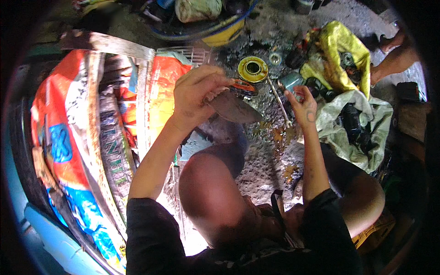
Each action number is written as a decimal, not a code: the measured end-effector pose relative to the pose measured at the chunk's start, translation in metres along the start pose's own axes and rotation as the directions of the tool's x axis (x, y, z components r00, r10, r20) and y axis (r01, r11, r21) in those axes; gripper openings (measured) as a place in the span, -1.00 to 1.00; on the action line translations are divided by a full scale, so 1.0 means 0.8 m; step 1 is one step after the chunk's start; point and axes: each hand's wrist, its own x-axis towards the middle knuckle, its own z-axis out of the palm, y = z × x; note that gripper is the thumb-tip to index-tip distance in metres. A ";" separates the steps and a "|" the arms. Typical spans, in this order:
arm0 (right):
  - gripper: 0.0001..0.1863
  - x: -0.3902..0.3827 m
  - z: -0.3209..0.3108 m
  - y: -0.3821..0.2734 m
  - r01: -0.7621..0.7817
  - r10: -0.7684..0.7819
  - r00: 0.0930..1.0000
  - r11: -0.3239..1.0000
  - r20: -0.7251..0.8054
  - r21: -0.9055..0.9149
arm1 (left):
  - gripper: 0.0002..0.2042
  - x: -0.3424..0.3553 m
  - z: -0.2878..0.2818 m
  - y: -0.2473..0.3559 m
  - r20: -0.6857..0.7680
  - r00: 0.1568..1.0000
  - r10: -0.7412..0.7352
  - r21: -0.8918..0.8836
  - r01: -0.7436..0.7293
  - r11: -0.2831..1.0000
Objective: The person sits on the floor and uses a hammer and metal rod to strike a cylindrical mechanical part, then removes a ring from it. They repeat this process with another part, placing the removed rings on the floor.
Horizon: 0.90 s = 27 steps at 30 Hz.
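Note:
My left hand (195, 96) is closed around the handle end of a knife with a broad dark blade (236, 108), raised over the ground and pointing right. The grip is mostly hidden by my fingers, with some ragged material by the blade's base. My right hand (305, 106) is raised to the right, its thumb and fingers curled together on a small thing I cannot make out. Just beyond these fingers is a greyish cylinder (291, 79). Between my hands, a long metal wrench (278, 101) lies on the oily ground. A yellow round part with a dark centre (259, 78) lies farther off.
A small metal ring (275, 58) lies near the yellow part. At right are a yellow sack (337, 39) and a whitish sack (332, 114) with dark parts. A blue-rimmed basin (201, 39) stands at the back. Another person's foot (388, 46) shows far right; a worn frame (143, 96) stands left.

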 end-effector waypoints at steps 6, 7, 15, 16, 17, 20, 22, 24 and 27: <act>-0.25 -0.060 -0.096 -0.198 0.406 -0.429 0.903 0.869 0.022 0.282 | -0.77 0.049 -0.074 0.107 -0.169 0.962 0.213 0.060 -0.205 0.977; -0.23 -0.076 -0.107 -0.219 0.454 -0.471 0.882 0.858 0.019 0.240 | -0.78 0.051 -0.078 0.118 -0.190 0.951 0.243 0.042 -0.240 0.970; -0.10 -0.124 -0.177 -0.249 0.546 -0.550 0.835 0.830 0.013 0.113 | -0.70 0.035 -0.054 0.205 -0.200 0.979 -0.051 -0.174 0.015 0.985; -0.10 -0.128 -0.179 -0.249 0.537 -0.543 0.836 0.839 0.083 0.087 | -0.71 0.023 -0.044 0.202 -0.227 0.958 -0.175 -0.297 0.103 0.949; -0.14 -0.134 -0.187 -0.247 0.538 -0.540 0.835 0.842 0.109 0.045 | -0.74 0.019 -0.038 0.208 -0.192 0.942 -0.275 -0.336 0.200 0.920; -0.15 -0.150 -0.195 -0.218 0.492 -0.507 0.856 0.859 0.103 0.138 | -0.79 0.010 -0.007 0.222 -0.174 0.934 -0.311 -0.354 0.236 0.905; -0.12 -0.151 -0.204 -0.213 0.441 -0.454 0.874 0.891 0.175 0.108 | -0.81 0.011 0.003 0.229 -0.132 0.934 -0.332 -0.364 0.266 0.893; -0.10 -0.151 -0.213 -0.208 0.421 -0.424 0.882 0.905 0.206 0.062 | -0.82 0.011 0.010 0.227 -0.068 0.922 -0.381 -0.365 0.333 0.870; -0.07 -0.147 -0.205 -0.192 0.510 -0.506 0.859 0.859 0.080 -0.040 | -0.82 0.028 0.002 0.228 0.043 0.909 -0.414 -0.338 0.404 0.850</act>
